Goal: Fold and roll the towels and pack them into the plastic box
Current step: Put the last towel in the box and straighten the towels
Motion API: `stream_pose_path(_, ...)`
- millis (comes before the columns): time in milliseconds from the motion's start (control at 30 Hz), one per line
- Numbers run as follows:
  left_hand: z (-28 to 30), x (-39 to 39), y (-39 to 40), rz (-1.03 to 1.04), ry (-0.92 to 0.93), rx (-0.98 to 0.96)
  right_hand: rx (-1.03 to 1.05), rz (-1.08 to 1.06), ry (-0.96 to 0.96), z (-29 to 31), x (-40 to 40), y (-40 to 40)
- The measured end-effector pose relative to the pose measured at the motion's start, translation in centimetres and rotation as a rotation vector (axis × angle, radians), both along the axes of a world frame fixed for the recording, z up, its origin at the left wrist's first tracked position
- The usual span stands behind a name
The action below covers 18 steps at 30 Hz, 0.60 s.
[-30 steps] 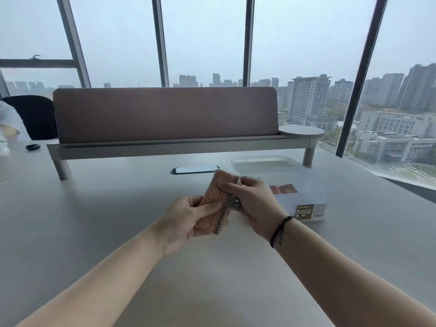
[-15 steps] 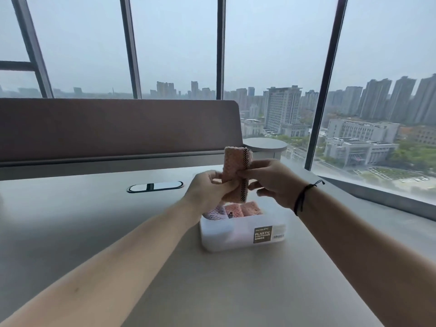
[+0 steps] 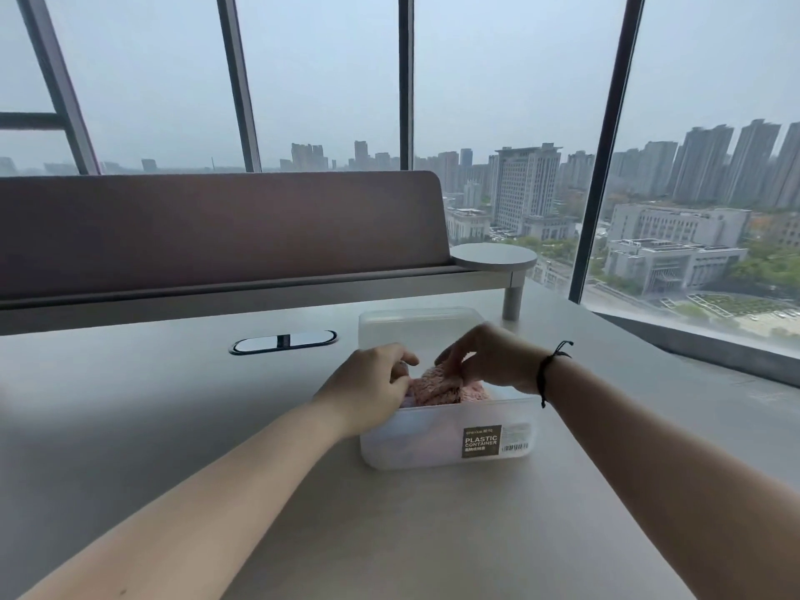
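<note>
Head view, and both hands are down in the box (image 3: 446, 443) at the middle of the table (image 3: 130, 426). Left hand (image 3: 368, 389) comes in from the left, fingers curled over the pink towel (image 3: 435, 385); right hand (image 3: 489, 357) reaches from the right, fingertips pinching the same roll at its top. The towel sits inside the box, its upper part poking just above the rim, with more pink cloth beside it on the right. A dark label faces us on the box's near wall. Just beyond, the clear lid (image 3: 420, 324) lies flat on the table, touching or nearly touching the far wall. A black cord (image 3: 550, 370) wraps the right wrist. Farther left, an oval cable port (image 3: 283, 342) is set into the tabletop.
</note>
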<state>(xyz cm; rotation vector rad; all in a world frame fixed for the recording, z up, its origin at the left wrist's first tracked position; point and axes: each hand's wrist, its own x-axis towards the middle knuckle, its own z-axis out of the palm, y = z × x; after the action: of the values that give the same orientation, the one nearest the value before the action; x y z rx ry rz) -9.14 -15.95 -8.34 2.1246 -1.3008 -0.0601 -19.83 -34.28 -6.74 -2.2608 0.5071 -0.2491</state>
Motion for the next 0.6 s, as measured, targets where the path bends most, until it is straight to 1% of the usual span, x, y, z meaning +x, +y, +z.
stream_pose_path(67,-0.3,0.0,0.2,-0.008,0.0,-0.052,-0.02,0.027,0.005,0.1,0.2,0.2)
stream_pose_path(200,-0.6,0.4,0.5,-0.013,0.004,-0.106,0.033,0.099,-0.03,0.8,0.2,0.1)
stream_pose_path(300,-0.8,0.5,0.7,-0.021,-0.011,-0.123,0.008,0.124,0.054,0.5,0.4,-0.2)
stream_pose_path(400,-0.8,0.5,0.8,-0.026,-0.014,-0.139,-0.021,0.085,0.149,-0.4,0.8,0.1)
stream_pose_path(500,-0.8,0.4,0.9,-0.041,-0.025,-0.14,-0.091,0.102,0.234,-0.7,0.8,0.8)
stream_pose_path(600,-0.9,0.5,1.0,-0.052,-0.042,-0.15,-0.225,0.087,0.267,-0.5,0.9,1.2)
